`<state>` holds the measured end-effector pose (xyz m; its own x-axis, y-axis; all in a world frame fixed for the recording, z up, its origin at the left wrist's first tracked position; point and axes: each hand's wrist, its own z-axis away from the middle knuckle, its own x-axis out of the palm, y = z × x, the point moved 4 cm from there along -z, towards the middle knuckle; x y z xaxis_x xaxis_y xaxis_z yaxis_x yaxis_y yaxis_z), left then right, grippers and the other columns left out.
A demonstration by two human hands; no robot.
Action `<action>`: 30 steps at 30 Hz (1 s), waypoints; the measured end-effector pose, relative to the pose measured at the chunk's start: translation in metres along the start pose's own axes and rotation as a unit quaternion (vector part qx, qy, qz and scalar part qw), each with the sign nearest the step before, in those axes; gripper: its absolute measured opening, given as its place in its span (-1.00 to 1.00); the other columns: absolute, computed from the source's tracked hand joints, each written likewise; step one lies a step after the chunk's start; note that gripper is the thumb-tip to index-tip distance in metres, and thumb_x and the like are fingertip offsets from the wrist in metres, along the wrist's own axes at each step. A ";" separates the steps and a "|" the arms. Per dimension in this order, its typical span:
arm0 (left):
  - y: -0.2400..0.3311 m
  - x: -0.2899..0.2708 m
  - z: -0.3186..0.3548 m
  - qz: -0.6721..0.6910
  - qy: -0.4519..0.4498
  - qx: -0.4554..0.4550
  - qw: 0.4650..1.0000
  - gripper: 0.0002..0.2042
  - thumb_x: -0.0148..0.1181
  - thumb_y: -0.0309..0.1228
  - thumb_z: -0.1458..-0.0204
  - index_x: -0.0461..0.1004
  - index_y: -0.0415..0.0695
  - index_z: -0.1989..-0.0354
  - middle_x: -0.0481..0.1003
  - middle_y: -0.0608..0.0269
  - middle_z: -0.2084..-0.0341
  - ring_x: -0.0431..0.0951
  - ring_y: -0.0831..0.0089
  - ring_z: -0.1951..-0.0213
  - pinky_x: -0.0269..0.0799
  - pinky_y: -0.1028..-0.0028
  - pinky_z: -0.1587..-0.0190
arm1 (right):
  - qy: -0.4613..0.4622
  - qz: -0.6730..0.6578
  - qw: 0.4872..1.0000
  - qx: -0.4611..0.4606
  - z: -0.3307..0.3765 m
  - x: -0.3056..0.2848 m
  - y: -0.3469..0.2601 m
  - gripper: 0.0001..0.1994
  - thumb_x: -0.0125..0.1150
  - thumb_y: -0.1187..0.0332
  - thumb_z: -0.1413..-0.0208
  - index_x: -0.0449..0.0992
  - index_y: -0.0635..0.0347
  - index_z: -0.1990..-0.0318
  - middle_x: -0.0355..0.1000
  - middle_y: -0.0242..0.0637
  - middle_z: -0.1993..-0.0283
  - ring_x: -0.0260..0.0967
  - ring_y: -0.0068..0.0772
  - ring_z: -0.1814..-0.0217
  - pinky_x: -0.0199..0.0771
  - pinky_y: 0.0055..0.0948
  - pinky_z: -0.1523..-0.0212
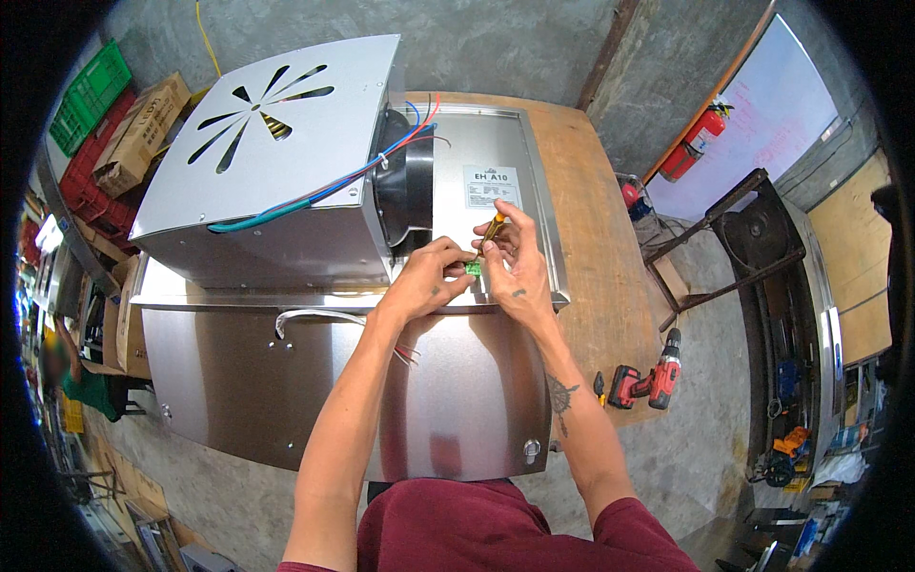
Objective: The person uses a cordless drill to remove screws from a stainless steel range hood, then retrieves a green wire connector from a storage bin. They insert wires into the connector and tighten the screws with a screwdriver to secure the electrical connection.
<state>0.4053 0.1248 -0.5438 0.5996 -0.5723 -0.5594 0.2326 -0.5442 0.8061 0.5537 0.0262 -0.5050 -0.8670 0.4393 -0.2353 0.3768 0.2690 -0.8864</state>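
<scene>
Right hand [515, 267] pinches a small yellow-handled screwdriver [493, 229], tip down at a green terminal block [473, 269] clamped in left hand [429, 276] fingers, above the steel hood panel [457, 381]. Step looks like terminal screw tightening; next needs steady tip alignment.

Between the two hands sits a tiny bright green connector block [473, 269], and the screwdriver [493, 229] in the right hand [515, 272] has a yellow-amber handle. Under the hands is a brushed silver steel housing [448, 400] (pretty reflective, picks up the maroon shirt [496, 529]). Up and left of the hands, a silver blower box [276, 162] with a petal-like slot pattern, a black round collar [405, 181], and blue, red and teal wires [315, 195] across it. The surface [596, 238] is light tan wood. Right of the right forearm: a red-and-black drill [648, 379]. Far left, a green crate [89, 95] over a red one [95, 186].
</scene>
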 end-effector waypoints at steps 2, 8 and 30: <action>0.002 0.000 0.000 0.002 -0.003 -0.001 1.000 -0.65 0.51 -0.40 -0.20 0.72 -0.26 -0.12 0.64 0.10 0.08 0.74 0.32 0.11 0.71 0.33 -0.01 | -0.001 0.009 1.000 -0.002 0.000 0.001 0.000 -0.42 0.13 0.51 -0.50 0.20 0.08 -0.60 0.60 0.00 -0.18 0.68 -0.16 -0.17 0.70 -0.13 -0.25; 0.004 -0.001 0.000 0.018 -0.010 -0.021 1.000 -0.64 0.45 -0.43 -0.21 0.68 -0.33 -0.14 0.62 0.03 0.05 0.74 0.20 0.05 0.70 0.27 -0.11 | -0.008 0.070 0.993 -0.096 0.002 0.008 0.001 -0.43 0.11 0.57 -0.46 0.28 0.08 -0.58 0.57 0.06 -0.15 0.65 -0.03 -0.13 0.68 -0.12 -0.19; -0.002 0.000 -0.001 -0.012 -0.014 -0.002 1.000 -0.59 0.46 -0.39 -0.19 0.67 -0.34 -0.17 0.62 0.00 0.02 0.72 0.15 0.07 0.66 0.23 -0.07 | -0.070 0.072 0.989 -0.109 -0.009 0.008 -0.008 -0.52 0.19 0.59 -0.44 0.40 0.08 -0.45 0.64 -0.04 -0.16 0.67 -0.16 -0.16 0.66 -0.18 -0.26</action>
<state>0.4053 0.1262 -0.5452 0.5717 -0.5758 -0.5845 0.2499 -0.5563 0.7925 0.5462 0.0351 -0.4965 -0.8304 0.3682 -0.4182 0.5473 0.3977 -0.7364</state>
